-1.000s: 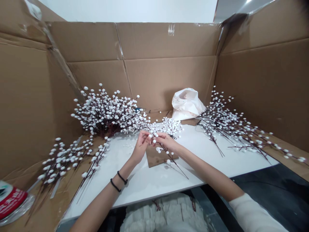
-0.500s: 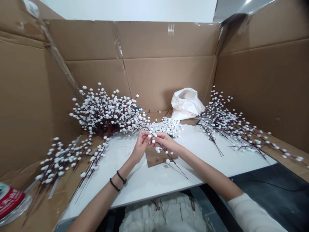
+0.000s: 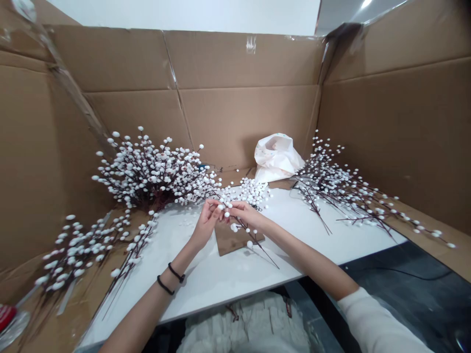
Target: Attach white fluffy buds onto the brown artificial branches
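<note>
I saw only the view swing slightly right; left hand (image 3: 204,225) and right hand (image 3: 249,214) kept their pinching grip on the white-berry sprig (image 3: 249,244), below frame centre over the worktop (image 3: 206,284), fingerwork seemingly uninterrupted.

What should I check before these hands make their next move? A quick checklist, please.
1. Left hand on the white-berry branch: ok, at its berried upper end.
2. Right hand on the same branch: ok, close beside the left.
3. Exact grip on individual berries: cannot tell, too small and partly hidden.
4. Branch's lower stem unobstructed: ok, it points toward the person.
5. White tabletop free of other items: not ok, a brown cardboard piece and berry branches on the right lie there.
6. Pile of white berries nearby: ok, just beyond the hands.
</note>
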### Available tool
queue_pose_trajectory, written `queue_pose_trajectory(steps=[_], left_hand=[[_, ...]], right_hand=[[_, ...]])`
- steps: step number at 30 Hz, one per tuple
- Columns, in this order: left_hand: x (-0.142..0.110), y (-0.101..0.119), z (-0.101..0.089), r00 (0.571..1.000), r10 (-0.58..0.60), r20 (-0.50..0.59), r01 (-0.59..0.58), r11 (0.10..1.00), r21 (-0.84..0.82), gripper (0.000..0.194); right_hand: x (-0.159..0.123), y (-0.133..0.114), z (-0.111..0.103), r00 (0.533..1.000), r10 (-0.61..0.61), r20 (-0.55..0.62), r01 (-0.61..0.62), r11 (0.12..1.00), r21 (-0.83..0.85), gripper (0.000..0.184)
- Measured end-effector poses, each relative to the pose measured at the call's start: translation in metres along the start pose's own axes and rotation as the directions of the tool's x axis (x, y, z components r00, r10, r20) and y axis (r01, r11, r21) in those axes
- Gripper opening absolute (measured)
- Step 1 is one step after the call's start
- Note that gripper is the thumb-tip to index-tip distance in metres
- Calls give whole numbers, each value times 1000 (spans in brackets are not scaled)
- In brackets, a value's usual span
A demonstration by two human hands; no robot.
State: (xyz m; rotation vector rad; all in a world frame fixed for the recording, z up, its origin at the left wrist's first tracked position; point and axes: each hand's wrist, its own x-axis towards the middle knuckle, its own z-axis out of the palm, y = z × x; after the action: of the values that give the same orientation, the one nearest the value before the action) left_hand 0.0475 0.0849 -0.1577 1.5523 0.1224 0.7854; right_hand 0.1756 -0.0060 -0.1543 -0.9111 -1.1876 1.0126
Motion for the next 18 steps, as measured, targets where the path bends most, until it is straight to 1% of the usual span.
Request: queue_pose_trajectory(steps=[2,3,4,5,6,7,8,9,10,11,12,13,14,18], left_hand=[[5,3,-2,999,34,19,-35,999,21,41],[10,3,-2,999,49,23,-51,996,67,43],[16,1,-2,998,53,41,-59,987,150,43],[23,-3,-1,996,50,75,-68,961,269,41],[31,-9,0,991,31,132,-83,907,413,37],[39,-15,3,976,-1,219,-124,822,556,32],[48,-23,7,953,-21,302,-198,710,676,27],[57,-31,12,926,-49,375,-277,588,760,25],[65,-39,17,908,-81,411,-331,463,822,23],[73,-47,21,904,-106,414,-355,352,866,22],[79,-54,26,906,-124,404,-361,274,892,21],[85,-60,30,913,-130,387,-353,226,908,20],[89,-64,33,920,-130,370,-341,203,918,20],[98,-74,35,931,-126,341,-313,200,928,18]], right_hand=[[0,-9,-9,999,-31,-29,32,999,24,22],[0,-15,-16,995,-65,-78,68,997,39,21],[0,-22,-24,984,-107,-143,117,991,63,20],[-1,-29,-32,963,-160,-216,185,978,100,20],[-1,-35,-41,938,-209,-278,256,955,147,18],[-1,-40,-49,908,-252,-335,332,920,208,17],[-1,-43,-56,880,-281,-384,398,876,271,17],[0,-44,-63,861,-290,-419,442,834,331,17],[1,-44,-68,851,-282,-443,463,800,382,18],[3,-42,-73,853,-258,-454,460,782,421,18],[4,-40,-76,862,-225,-454,439,779,448,18],[6,-36,-78,874,-190,-447,410,783,468,18],[7,-33,-79,884,-160,-438,381,790,481,17],[10,-26,-75,912,-112,-395,303,833,462,15]])
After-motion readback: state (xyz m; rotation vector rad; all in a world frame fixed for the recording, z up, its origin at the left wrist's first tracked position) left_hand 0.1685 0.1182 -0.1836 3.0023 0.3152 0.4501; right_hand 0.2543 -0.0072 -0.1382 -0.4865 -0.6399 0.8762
